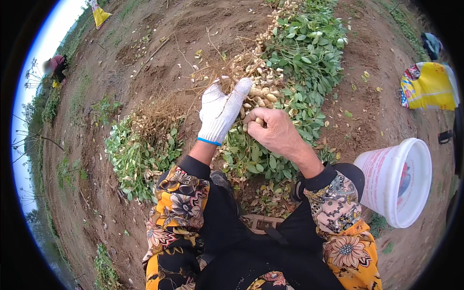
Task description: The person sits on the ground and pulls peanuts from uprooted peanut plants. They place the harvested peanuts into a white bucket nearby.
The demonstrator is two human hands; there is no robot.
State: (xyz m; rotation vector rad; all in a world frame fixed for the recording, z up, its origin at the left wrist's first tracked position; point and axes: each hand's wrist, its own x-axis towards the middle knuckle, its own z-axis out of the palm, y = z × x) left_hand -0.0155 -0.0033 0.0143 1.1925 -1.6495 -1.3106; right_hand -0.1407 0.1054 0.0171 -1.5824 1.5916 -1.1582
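My left hand [223,108], in a white knit glove with a blue cuff edge, grips the thin brown roots [226,78] of a peanut plant. Just to its right and slightly lower, my bare right hand [273,130] is curled around a few peanuts in the shell [259,122]. Beyond both hands lies a long row of pulled peanut plants, with pale pods [262,96] along its left side and green leaves [302,43] along its right. More leafy stems [257,159] show below my hands.
A pile of peanut plants [145,152] with brown roots lies on the soil at left. To the right, a white plastic bucket [377,177] is tilted beside my knee. Farther right is a yellow sack [429,87]. A person [57,67] crouches far off at upper left.
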